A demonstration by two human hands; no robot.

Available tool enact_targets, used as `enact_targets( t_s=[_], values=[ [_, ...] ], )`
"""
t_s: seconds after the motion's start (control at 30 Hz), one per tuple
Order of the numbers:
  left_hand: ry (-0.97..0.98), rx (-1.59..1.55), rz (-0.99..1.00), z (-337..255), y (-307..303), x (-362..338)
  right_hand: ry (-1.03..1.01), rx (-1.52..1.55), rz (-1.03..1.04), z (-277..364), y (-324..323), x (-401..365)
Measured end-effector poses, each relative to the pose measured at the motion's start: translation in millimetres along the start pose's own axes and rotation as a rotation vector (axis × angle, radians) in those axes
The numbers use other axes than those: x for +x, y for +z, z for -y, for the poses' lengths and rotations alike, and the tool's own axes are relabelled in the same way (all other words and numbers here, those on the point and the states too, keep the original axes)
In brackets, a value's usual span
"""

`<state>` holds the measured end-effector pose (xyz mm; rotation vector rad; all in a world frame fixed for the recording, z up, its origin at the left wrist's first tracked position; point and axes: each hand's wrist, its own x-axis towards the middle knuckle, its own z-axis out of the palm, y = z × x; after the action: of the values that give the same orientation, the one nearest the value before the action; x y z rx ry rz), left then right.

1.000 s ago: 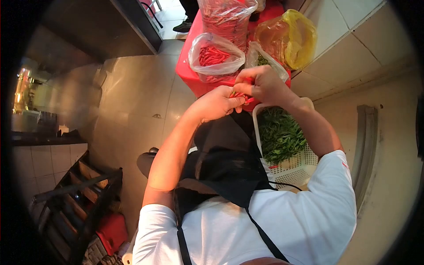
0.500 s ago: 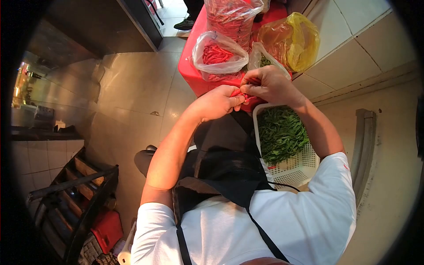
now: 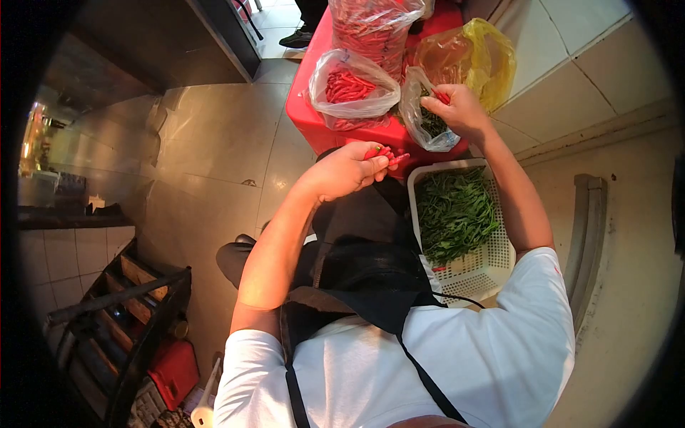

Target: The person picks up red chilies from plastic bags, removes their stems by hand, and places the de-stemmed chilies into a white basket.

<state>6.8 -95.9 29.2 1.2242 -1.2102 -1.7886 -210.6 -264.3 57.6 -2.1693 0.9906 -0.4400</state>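
My left hand (image 3: 353, 171) is closed around a few red chilies (image 3: 389, 155), just in front of the red table's edge (image 3: 303, 107). Farther right, my right hand (image 3: 460, 112) pinches red chili pieces (image 3: 442, 96) above a small clear bag (image 3: 433, 135) with dark green bits in it. An open clear bag of red chilies (image 3: 349, 87) lies left of that bag. Behind it stands a larger bag full of red chilies (image 3: 371, 36). A yellow plastic bag (image 3: 492, 64) is at the back right.
A white perforated basket (image 3: 499, 264) holding green leaves (image 3: 457, 214) sits below the table's right side, near the tiled wall (image 3: 564, 93). At the lower left is a dark metal rack (image 3: 153, 321) beside a red container (image 3: 173, 371). Another person's shoe (image 3: 296, 38) shows at the top.
My right hand has moved away from my left hand, to the right and up over the small bag. My left hand stays nearly in place with its chilies.
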Motion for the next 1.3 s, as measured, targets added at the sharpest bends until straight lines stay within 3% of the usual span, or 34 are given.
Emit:
enact_targets(
  t_s=[0.07,0.17,0.2,0.3,0.4,0.5,0.7,0.8,1.0,1.3],
  values=[
    [-0.016,-0.06,-0.013,0.8,-1.0,-2.1,0.054,-0.327,0.023,-22.9,-1.2,2.6],
    [-0.034,-0.033,-0.026,-4.0,-3.9,-4.5,-0.102,-0.301,-0.149,-34.1,13.8,-5.4],
    [-0.045,-0.008,-0.028,-5.1,-4.5,-3.9,-0.051,-0.228,-0.093,-14.0,13.9,-8.8],
    [-0.093,0.054,-0.042,-3.7,-1.4,-0.4,-0.173,0.159,0.156,38.9,23.2,-28.8],
    [-0.1,0.107,-0.072,-6.9,3.4,1.9,-0.514,-0.037,0.194,62.4,33.5,-31.5],
    [-0.093,0.163,-0.112,-10.3,5.8,-2.5,-0.603,-0.088,0.148,60.9,39.5,-29.4],
    [-0.026,0.335,-0.174,0.4,3.8,3.5,-0.599,-0.328,0.137,72.9,42.7,-34.7],
    [0.002,0.408,-0.189,0.0,3.5,4.6,-0.608,-0.252,0.08,63.6,50.9,-32.6],
    [0.072,0.388,-0.153,7.0,2.3,4.5,-0.174,0.211,0.339,49.8,46.7,-23.8],
    [0.024,0.506,-0.1,-5.5,3.9,-3.2,0.139,0.618,0.41,57.9,40.4,-28.0]
  ],
)
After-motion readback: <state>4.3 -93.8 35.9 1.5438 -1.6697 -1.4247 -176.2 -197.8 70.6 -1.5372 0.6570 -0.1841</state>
